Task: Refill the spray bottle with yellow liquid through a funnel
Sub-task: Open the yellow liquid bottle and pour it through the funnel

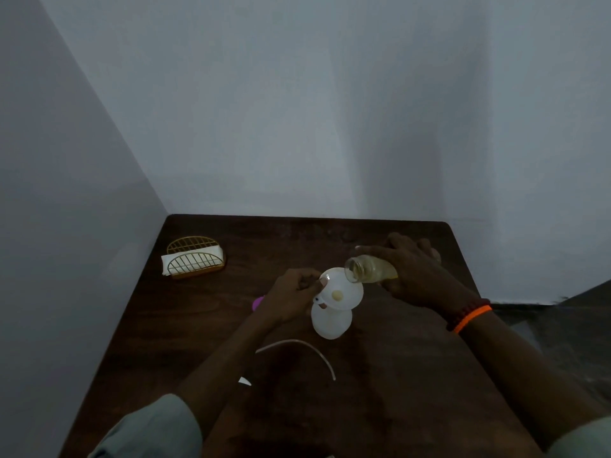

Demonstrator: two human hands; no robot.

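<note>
A translucent white spray bottle [331, 322] stands on the dark wooden table [380, 375] with a white funnel [340, 290] seated in its neck. My left hand [292, 297] pinches the funnel's left rim. My right hand [416, 272] grips a clear glass bottle [370, 269] of yellow liquid, tipped almost flat with its open mouth over the funnel's right rim. A small pool of yellow shows at the funnel's centre.
A curved white dip tube [304, 350] lies on the table in front of the spray bottle. A purple object [258, 303] peeks out behind my left wrist. A gold wire napkin holder [195, 257] sits at the back left. Walls close off the left and back.
</note>
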